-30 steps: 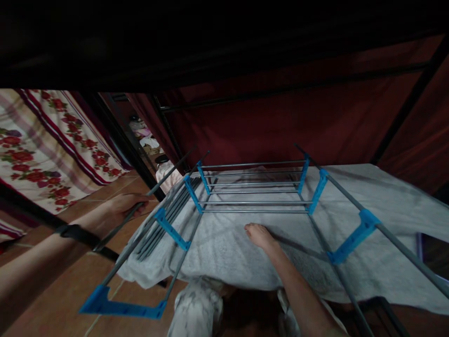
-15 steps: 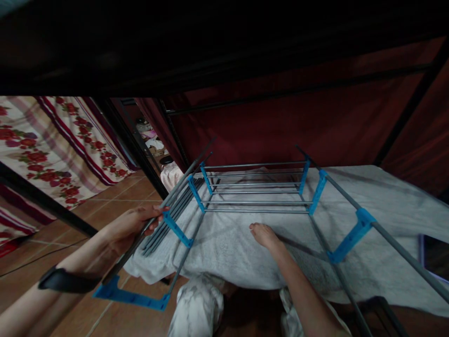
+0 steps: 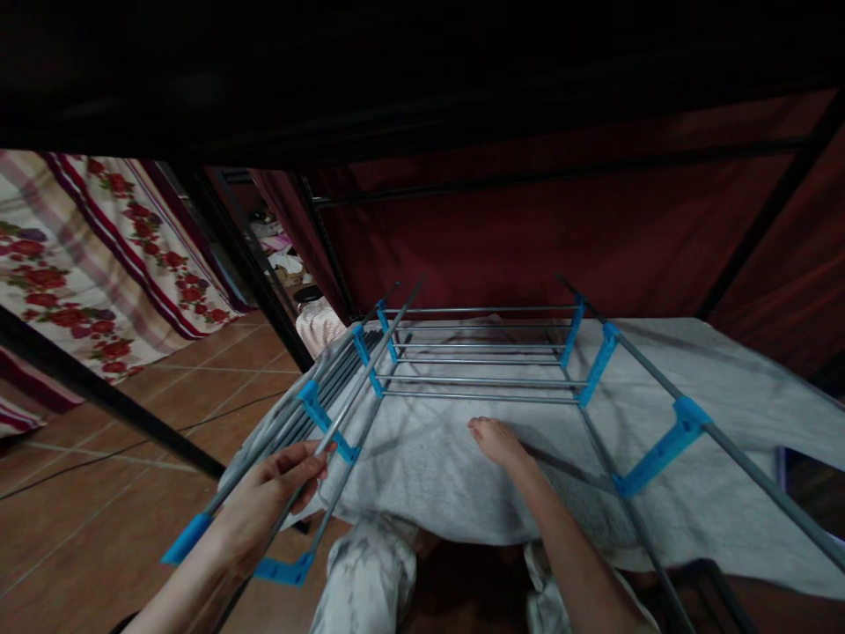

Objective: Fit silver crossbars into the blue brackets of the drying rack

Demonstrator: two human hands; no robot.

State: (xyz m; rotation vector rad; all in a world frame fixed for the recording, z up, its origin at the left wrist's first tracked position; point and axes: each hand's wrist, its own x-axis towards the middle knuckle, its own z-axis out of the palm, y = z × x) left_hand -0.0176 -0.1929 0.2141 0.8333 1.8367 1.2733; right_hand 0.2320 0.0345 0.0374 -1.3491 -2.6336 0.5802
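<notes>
My left hand (image 3: 294,480) is closed around a long grey metal rod (image 3: 370,368), which slants from the lower left toward the back. The rod lies over the left side of a rack frame made of grey tubes and blue plastic brackets (image 3: 326,421). My right hand (image 3: 495,438) rests on the grey bedsheet (image 3: 449,484) inside the frame, fingers loosely extended and holding nothing. Behind it, several crossbars (image 3: 481,381) join the two sides of the frame. On the right side, another blue bracket (image 3: 664,447) links two tubes.
Several loose grey rods (image 3: 300,427) lie beside the frame's left side. A dark phone-like device (image 3: 811,493) lies at the far right. Black bed posts (image 3: 251,264), a dark red curtain (image 3: 495,238) and a low dark overhang (image 3: 396,79) surround the bed. Tiled floor (image 3: 132,493) shows at left.
My left hand has moved right and slightly down with the rod, bringing it from the frame's left outer edge to inside the blue brackets. My right hand stays in place.
</notes>
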